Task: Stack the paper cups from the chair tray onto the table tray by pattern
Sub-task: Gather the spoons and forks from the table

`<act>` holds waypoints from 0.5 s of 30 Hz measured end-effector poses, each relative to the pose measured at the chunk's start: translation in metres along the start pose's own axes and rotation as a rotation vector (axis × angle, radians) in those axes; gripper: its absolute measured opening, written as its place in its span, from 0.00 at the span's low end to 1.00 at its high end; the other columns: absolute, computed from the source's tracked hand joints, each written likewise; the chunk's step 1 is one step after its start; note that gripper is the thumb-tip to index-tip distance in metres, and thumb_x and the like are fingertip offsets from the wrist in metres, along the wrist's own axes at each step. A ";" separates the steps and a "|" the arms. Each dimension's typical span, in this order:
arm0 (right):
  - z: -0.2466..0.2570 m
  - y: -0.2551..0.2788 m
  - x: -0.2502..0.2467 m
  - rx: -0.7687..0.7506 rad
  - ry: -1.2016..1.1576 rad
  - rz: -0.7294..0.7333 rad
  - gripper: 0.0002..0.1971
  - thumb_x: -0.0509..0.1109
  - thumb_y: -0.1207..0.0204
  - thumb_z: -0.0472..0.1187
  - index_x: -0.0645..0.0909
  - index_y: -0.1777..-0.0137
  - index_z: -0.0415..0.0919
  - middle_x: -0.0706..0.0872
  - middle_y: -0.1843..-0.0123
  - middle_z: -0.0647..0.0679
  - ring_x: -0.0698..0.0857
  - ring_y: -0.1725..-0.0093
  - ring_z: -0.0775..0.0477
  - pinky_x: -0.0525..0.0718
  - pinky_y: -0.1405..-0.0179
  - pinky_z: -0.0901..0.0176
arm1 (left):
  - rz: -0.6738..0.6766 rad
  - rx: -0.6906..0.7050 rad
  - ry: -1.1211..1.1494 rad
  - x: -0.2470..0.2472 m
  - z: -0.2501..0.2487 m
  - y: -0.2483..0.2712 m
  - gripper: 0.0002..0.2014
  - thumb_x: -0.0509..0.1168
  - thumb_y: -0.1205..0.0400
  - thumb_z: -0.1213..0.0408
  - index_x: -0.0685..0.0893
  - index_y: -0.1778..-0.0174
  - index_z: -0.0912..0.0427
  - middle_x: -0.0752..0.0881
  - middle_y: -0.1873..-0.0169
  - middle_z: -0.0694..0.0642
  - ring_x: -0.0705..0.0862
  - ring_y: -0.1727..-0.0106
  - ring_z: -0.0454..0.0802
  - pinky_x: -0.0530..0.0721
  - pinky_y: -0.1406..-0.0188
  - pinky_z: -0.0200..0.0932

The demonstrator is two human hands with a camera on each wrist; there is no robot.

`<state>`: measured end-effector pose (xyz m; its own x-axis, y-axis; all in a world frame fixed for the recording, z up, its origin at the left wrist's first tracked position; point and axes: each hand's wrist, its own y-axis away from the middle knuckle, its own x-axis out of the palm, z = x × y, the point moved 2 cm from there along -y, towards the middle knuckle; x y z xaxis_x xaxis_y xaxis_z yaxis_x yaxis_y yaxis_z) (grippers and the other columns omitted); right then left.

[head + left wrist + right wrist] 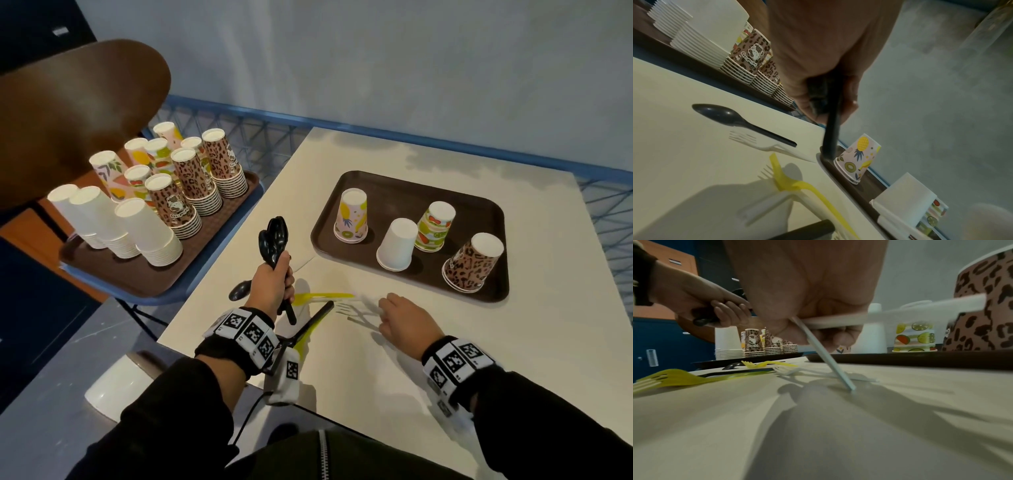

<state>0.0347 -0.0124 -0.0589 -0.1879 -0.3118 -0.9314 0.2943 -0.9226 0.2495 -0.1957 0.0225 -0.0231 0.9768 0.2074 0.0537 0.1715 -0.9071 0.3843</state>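
Several stacks of upturned paper cups, white (147,229), leopard (191,178) and fruit-print (144,157), stand on the brown chair tray (113,277) at the left. The table tray (411,192) carries a pineapple cup (352,216), a white cup (397,244), a green fruit cup (434,226) and a leopard cup (474,262), all upturned. My left hand (286,274) grips a bunch of black spoons (272,240) upright near the table's left edge. My right hand (385,308), low on the table, pinches white cutlery (838,321), one piece touching the tabletop.
Loose cutlery lies on the table between my hands: a black spoon (239,291), a yellow fork (325,296), a white fork (346,310) and a black handle (315,318). A brown chair back (78,113) rises over the chair tray. A blue mesh rail (260,137) runs behind.
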 end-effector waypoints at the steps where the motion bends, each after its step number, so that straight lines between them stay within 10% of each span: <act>1: -0.001 -0.003 -0.001 0.007 -0.016 -0.011 0.12 0.60 0.24 0.38 0.73 0.43 0.33 0.76 0.41 0.37 0.79 0.44 0.35 0.75 0.53 0.47 | -0.004 0.000 -0.001 -0.002 0.000 0.001 0.20 0.55 0.14 0.56 0.68 0.73 0.57 0.66 0.88 0.46 0.62 0.88 0.42 0.67 0.85 0.35; 7: 0.005 -0.019 0.003 -0.036 -0.043 -0.055 0.15 0.63 0.25 0.38 0.74 0.39 0.38 0.74 0.40 0.38 0.82 0.55 0.30 0.75 0.65 0.49 | -0.025 0.006 -0.007 -0.013 -0.001 0.004 0.21 0.54 0.14 0.56 0.68 0.73 0.58 0.67 0.87 0.46 0.63 0.87 0.42 0.67 0.86 0.35; 15: 0.000 -0.020 0.010 -0.043 0.038 0.082 0.16 0.66 0.27 0.43 0.75 0.41 0.39 0.81 0.41 0.42 0.81 0.42 0.38 0.77 0.51 0.52 | -0.077 -0.008 -0.009 -0.027 0.002 0.009 0.20 0.55 0.14 0.56 0.68 0.73 0.58 0.66 0.84 0.49 0.63 0.89 0.42 0.68 0.88 0.35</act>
<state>0.0270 0.0029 -0.0738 -0.1260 -0.3767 -0.9177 0.3478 -0.8832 0.3148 -0.2203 0.0082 -0.0235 0.9619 0.2730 0.0153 0.2451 -0.8858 0.3940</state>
